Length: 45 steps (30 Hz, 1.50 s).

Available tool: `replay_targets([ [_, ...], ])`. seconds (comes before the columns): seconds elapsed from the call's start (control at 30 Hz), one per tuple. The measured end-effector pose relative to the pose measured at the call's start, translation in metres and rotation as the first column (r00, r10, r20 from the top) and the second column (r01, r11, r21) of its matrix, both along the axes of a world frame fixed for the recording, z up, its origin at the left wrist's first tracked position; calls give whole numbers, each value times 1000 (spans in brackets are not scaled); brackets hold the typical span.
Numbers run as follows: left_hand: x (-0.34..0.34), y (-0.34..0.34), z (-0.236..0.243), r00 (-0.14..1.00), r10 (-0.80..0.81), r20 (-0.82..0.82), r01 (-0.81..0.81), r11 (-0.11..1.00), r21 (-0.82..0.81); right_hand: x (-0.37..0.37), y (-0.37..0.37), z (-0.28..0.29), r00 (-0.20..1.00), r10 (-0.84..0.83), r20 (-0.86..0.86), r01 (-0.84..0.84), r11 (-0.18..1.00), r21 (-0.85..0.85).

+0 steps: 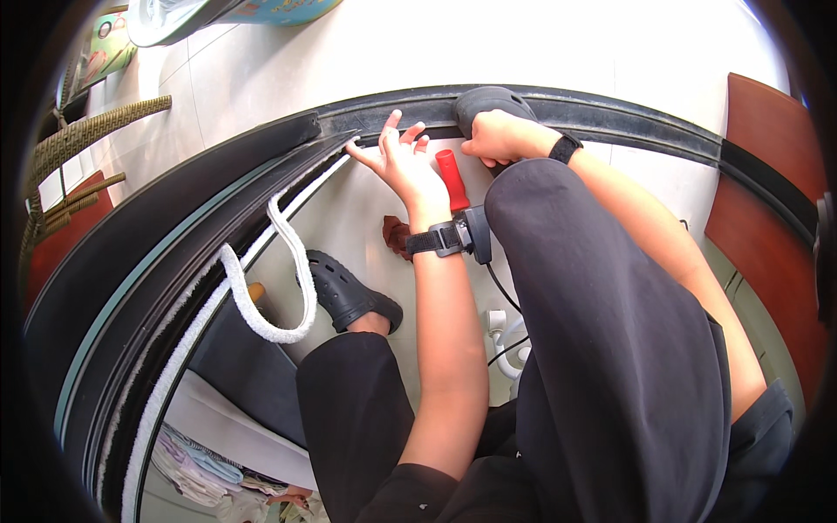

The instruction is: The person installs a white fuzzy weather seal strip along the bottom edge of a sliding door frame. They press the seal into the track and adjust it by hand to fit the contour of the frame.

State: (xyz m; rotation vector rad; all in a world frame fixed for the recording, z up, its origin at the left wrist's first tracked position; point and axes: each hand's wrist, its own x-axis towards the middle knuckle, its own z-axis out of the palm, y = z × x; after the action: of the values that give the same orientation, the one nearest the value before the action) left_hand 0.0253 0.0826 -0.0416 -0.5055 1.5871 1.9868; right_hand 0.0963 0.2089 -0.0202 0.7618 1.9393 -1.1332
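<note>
My left hand is open, fingers spread, its thumb at or very near the upper end of a white fuzzy strip. That strip runs along a dark framed edge and hangs out in a loop. My right hand is closed beside a dark clog, above my raised knee; whatever its curled fingers hold is hidden. Between the hands and below them are a red cylinder and a crumpled brown cloth. A strapped device with a cable is on my left wrist.
A long dark track curves across the pale floor. Reddish-brown panels stand at the right. A woven chair and colourful containers are at upper left. My other clog, white tubing and folded clothes show lower down.
</note>
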Motion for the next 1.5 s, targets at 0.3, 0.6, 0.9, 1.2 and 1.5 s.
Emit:
replay_targets([
  [0.3, -1, -4, 2, 993, -114, 4, 114, 993, -44, -1, -2, -1, 1000, 5, 15, -5, 1000, 19],
  [0.6, 3, -2, -4, 999, -20, 28, 19, 1000, 17, -1, -1, 2, 1000, -6, 24, 6, 1000, 24],
  [0.9, 2, -10, -8, 997, -71, -9, 71, 997, -38, -2, -2, 1, 1000, 5, 28, -5, 1000, 20],
  [1.2, 0, -8, -4, 993, -104, 59, 100, 993, 70, 1, -4, -2, 1000, 5, -3, -5, 999, 44],
  [1.5, 1, -17, -13, 993, -85, 86, 74, 989, 129, 1, 0, 0, 999, -11, 37, 9, 999, 40],
])
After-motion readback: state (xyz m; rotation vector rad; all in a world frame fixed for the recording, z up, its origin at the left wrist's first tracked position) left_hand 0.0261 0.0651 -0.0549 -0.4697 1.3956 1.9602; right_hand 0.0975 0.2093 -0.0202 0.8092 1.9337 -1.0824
